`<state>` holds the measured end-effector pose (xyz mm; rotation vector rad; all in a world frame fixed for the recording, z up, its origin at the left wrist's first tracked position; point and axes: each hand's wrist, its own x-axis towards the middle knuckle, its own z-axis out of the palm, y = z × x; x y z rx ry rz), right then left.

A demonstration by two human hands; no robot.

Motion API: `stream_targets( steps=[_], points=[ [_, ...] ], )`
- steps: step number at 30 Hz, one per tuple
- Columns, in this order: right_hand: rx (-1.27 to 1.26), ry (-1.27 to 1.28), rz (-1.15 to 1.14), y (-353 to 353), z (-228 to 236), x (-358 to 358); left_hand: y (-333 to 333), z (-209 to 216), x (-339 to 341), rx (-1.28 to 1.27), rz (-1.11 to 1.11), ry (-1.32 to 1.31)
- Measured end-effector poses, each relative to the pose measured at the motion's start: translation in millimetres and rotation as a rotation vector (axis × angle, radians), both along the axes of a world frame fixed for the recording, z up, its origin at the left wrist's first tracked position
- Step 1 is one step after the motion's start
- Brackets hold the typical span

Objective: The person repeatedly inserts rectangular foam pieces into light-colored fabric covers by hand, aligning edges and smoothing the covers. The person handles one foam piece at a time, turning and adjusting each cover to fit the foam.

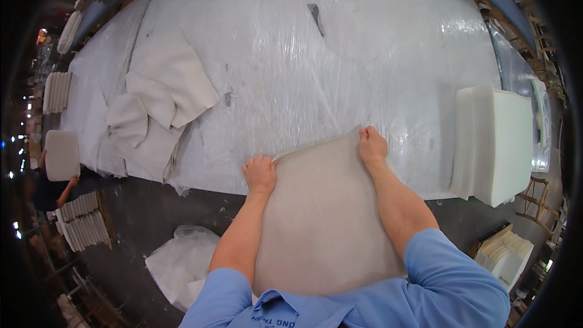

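The person's left hand (260, 173) grips the far left corner of a beige cushion (325, 225), fingers curled over the edge; the right hand (372, 144) holds the far right corner, its fingers closed on the rim; the cushion spans the gap between the person's blue shirt (388, 297) and the table (291, 85), its far edge above the tabletop; whether it touches the table cannot be told.

The table is covered in shiny clear plastic; a crumpled beige cloth (197, 85) lies on it to the left, well apart from the hands; a stack of white foam pads (510, 146) stands at its right end; a plastic bag (182, 261) lies at lower left, below the table's near edge; at far left another person (45, 193) holds a second cushion (62, 156).
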<state>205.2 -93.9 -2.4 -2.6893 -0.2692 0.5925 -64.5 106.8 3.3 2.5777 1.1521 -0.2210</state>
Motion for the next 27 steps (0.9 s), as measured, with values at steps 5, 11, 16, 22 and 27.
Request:
stream_targets(
  steps=[5,11,16,22,27],
  points=[
    [0.03,0.135,0.15,-7,23,6,1,11,-3,-0.195,0.037,-0.064],
    [-0.187,0.337,0.626,-17,47,20,-1,50,29,-0.512,-0.163,0.14],
    [-0.607,0.498,0.761,28,40,12,-15,30,52,-0.469,-0.076,0.217],
    [-0.081,0.111,0.014,19,23,-39,-48,-3,64,-0.269,0.134,0.109],
    [-0.053,0.167,0.009,26,20,-28,-41,-11,73,-0.29,0.156,0.032]
  ],
)
